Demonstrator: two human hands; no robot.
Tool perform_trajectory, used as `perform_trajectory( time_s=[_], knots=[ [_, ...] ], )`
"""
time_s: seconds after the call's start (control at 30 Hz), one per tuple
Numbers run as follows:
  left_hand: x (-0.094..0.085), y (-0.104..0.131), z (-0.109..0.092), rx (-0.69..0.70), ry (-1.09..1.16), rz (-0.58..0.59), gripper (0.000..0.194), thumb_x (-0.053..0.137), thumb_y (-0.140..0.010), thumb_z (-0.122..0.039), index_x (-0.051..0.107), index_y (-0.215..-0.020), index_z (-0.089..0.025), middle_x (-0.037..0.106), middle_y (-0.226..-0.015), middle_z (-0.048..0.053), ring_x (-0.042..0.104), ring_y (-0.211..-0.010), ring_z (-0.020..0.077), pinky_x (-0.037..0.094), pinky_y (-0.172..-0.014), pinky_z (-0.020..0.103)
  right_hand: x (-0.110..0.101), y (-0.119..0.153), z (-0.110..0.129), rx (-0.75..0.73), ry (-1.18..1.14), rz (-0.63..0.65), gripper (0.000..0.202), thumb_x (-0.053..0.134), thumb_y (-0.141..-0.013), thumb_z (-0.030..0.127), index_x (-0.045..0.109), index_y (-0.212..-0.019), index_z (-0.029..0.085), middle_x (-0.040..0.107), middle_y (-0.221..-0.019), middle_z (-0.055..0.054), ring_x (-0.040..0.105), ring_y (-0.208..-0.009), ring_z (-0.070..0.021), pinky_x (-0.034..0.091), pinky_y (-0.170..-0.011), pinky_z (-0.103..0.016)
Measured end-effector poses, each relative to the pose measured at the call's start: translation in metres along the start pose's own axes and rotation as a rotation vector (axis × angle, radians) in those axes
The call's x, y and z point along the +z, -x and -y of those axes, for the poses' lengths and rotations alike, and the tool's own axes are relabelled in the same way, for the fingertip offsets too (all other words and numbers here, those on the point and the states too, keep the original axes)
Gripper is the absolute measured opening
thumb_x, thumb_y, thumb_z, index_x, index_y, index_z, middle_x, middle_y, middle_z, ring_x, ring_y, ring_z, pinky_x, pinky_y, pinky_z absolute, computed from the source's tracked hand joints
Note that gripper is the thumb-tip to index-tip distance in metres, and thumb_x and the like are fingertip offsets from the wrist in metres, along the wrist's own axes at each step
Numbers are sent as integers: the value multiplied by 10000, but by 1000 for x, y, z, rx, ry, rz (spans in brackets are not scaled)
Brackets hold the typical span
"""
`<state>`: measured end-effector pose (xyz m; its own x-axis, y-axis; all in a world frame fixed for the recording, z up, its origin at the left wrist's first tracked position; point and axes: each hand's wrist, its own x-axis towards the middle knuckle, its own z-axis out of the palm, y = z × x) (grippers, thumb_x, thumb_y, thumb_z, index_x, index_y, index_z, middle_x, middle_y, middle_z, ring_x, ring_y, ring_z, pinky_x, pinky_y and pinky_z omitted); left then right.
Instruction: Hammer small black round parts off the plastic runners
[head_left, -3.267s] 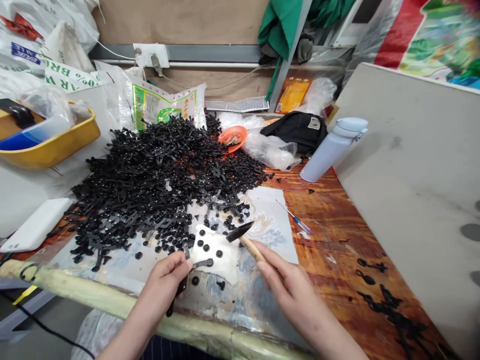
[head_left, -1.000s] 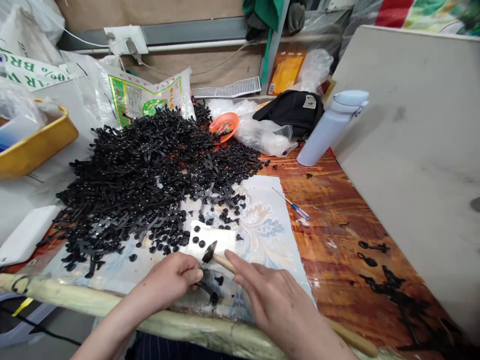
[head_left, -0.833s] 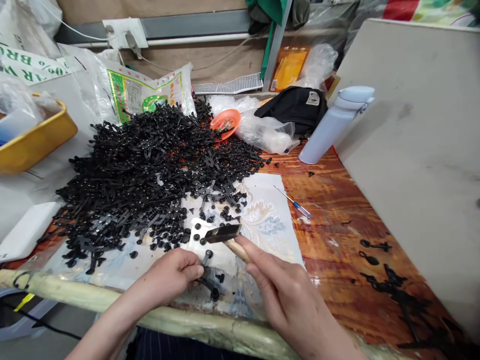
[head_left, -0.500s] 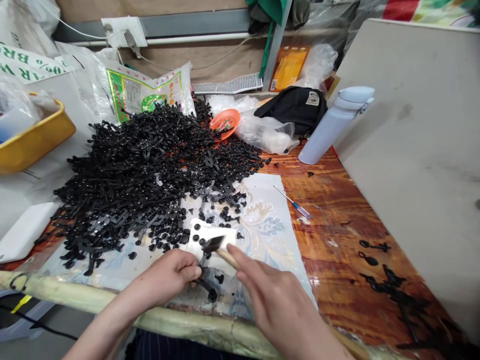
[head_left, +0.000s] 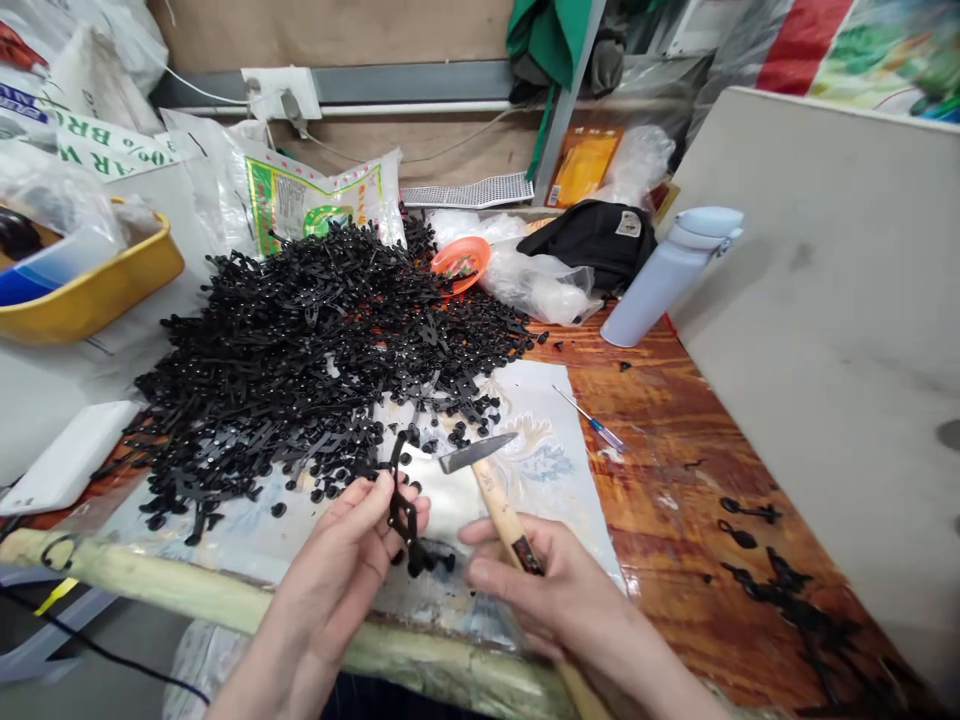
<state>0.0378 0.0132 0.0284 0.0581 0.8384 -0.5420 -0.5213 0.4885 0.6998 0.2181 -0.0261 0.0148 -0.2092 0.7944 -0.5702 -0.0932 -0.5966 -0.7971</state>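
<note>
Fingers of my left hand [head_left: 360,535] pinch a black jointed plastic part [head_left: 402,505], raised above the front of the patterned sheet [head_left: 525,400]. My right hand [head_left: 555,580] is curled round the wooden handle of a hammer [head_left: 480,455], whose dark metal head points up and to the right. Beneath the hammer head and beside the black part lies a white block [head_left: 439,495], partly covered by both. A large heap of black plastic parts [head_left: 300,340] spreads behind and left of my hands.
A screwdriver [head_left: 600,430] lies right of the sheet. Behind it stand a pale blue bottle [head_left: 667,280] and an orange dish [head_left: 461,265]. More black parts [head_left: 795,600] lie at right. A yellow bin [head_left: 90,300] is at left.
My left hand has turned and lifted the black part off the white block. The hammer has swung upright, its head now raised and pointing right. The view has shifted slightly.
</note>
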Motion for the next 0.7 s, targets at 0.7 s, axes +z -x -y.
perform_trajectory(
  time_s=[0.7],
  knots=[
    [-22, 51, -12, 406, -1072, 66, 117, 745, -598, -359, 711, -594, -247, 658, -647, 33, 559, -708, 250, 429, -690, 306, 36, 9, 27, 57, 30, 189, 326, 789, -623, 343, 564, -778, 164, 443, -525, 99, 230, -370, 2, 186, -335, -133]
  ],
)
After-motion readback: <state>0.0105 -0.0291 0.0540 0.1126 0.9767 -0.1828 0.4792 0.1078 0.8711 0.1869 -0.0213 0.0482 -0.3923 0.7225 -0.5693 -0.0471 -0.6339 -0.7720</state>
